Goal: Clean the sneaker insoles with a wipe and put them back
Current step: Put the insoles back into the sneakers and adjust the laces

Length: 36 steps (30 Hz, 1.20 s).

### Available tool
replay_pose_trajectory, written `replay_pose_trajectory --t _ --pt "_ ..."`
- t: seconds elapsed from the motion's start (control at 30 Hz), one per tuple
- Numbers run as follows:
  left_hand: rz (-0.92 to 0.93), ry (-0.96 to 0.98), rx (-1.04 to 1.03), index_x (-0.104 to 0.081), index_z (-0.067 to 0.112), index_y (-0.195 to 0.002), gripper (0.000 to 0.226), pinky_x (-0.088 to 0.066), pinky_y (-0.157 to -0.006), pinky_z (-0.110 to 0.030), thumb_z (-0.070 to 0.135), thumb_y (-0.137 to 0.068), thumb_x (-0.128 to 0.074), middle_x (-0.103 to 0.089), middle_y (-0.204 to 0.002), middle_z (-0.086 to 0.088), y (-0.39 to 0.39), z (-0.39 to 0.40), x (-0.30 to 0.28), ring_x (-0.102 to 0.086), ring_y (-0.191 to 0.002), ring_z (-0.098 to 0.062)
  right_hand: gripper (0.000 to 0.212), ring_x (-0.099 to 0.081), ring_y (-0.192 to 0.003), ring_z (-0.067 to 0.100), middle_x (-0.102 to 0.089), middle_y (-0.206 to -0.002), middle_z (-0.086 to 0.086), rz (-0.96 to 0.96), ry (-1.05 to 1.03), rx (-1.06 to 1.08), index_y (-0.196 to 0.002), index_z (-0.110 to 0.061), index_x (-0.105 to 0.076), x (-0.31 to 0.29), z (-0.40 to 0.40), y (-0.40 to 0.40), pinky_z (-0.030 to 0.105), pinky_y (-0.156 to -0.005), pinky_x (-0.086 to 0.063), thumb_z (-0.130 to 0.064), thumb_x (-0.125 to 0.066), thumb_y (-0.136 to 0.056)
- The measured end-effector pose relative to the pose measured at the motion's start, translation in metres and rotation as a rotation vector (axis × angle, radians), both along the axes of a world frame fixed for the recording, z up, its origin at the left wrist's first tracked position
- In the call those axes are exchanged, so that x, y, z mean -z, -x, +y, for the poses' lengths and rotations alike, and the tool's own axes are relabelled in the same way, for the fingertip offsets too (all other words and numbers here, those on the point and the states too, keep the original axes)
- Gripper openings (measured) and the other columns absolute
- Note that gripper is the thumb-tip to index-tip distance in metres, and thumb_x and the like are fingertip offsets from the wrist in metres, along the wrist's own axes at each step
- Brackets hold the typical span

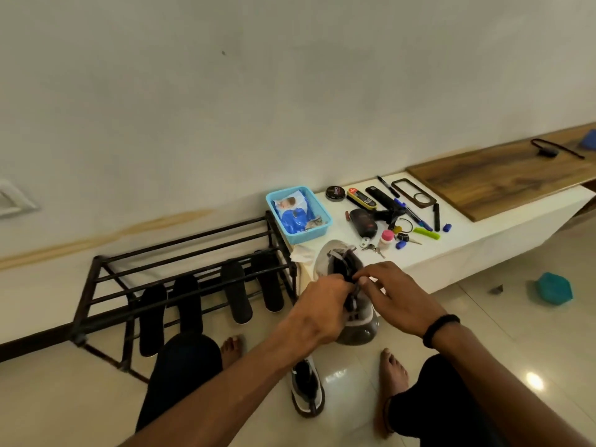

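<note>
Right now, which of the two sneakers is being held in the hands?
The sneaker up by the white ledge, gripped by the left hand and right hand. The other sneaker lies untouched on the floor between the feet.

A single wide-angle view from a camera worn on the person's head, looking forward and steeply down. Both forearms reach in from the bottom edge, so the left hand and right hand sit close, near the centre. The black metal shoe rack lies farther out on the left, the long white low bench on the right, and a pale wall fills the upper half.
</note>
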<state>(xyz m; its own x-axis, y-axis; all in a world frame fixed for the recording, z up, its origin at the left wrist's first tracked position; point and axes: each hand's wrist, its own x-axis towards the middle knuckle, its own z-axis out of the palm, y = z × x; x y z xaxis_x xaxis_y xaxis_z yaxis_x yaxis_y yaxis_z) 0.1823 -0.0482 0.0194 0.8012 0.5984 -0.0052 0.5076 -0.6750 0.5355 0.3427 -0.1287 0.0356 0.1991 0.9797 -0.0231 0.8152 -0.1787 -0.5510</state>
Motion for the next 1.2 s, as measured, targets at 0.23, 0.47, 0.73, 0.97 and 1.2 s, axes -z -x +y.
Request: replay_pose_trajectory --t 0.23,0.47,0.73,0.97,1.2 --pt "-0.014 -0.029 -0.046 -0.071 0.02 -0.118 0.026 -0.054 -0.096 -0.028 0.012 -0.094 -0.067 -0.062 -0.118 0.004 0.091 -0.048 -0.039 -0.061 -0.106 -0.014 0.023 -0.06 -0.097 0.001 -0.054 -0.118 -0.012 0.06 -0.029 -0.121 -0.115 -0.034 -0.063 -0.029 -0.032 0.066 0.017 -0.08 -0.05 -0.045 -0.049 -0.101" --pt "0.063 -0.036 -0.094 -0.07 0.022 -0.12 0.028 -0.044 -0.083 -0.013 0.012 -0.094 -0.067 -0.061 -0.119 0.007 0.152 -0.063 -0.021 -0.06 -0.101 -0.007 0.025 -0.057 -0.098 0.0 -0.055 -0.116 -0.012 0.095 0.017 -0.233 -0.114 -0.035 -0.063 -0.006 -0.038 0.118 0.013 -0.081 -0.046 -0.05 -0.047 -0.101" --pt "0.192 0.132 -0.164 -0.069 0.021 -0.125 0.03 -0.053 -0.1 -0.027 0.013 -0.096 -0.065 -0.067 -0.124 0.0 0.172 -0.053 0.048 -0.065 -0.111 -0.017 0.027 -0.054 -0.101 0.008 -0.059 -0.118 -0.002 0.091 0.247 -0.271 -0.121 -0.026 -0.062 0.054 -0.023 0.146 0.011 -0.078 -0.039 -0.041 -0.046 -0.104" --pt "0.357 0.312 -0.205 -0.073 0.017 -0.11 0.018 -0.058 -0.084 -0.03 0.014 -0.094 -0.065 -0.073 -0.104 -0.005 0.164 -0.027 0.14 -0.07 -0.093 -0.021 0.031 -0.061 -0.097 0.015 -0.067 -0.12 0.004 0.177 0.506 -0.27 -0.132 -0.028 -0.058 0.137 0.0 0.154 0.025 -0.081 -0.048 -0.037 -0.045 -0.105" --pt "0.452 0.432 -0.274 -0.072 0.009 -0.104 0.018 -0.059 -0.085 -0.041 0.021 -0.091 -0.069 -0.073 -0.101 -0.012 0.141 -0.004 0.239 -0.071 -0.093 -0.031 0.039 -0.063 -0.109 0.026 -0.066 -0.124 0.009 0.135 0.692 -0.275 -0.138 -0.023 -0.051 0.229 0.036 0.161 0.029 -0.083 -0.048 -0.022 -0.057 -0.099"
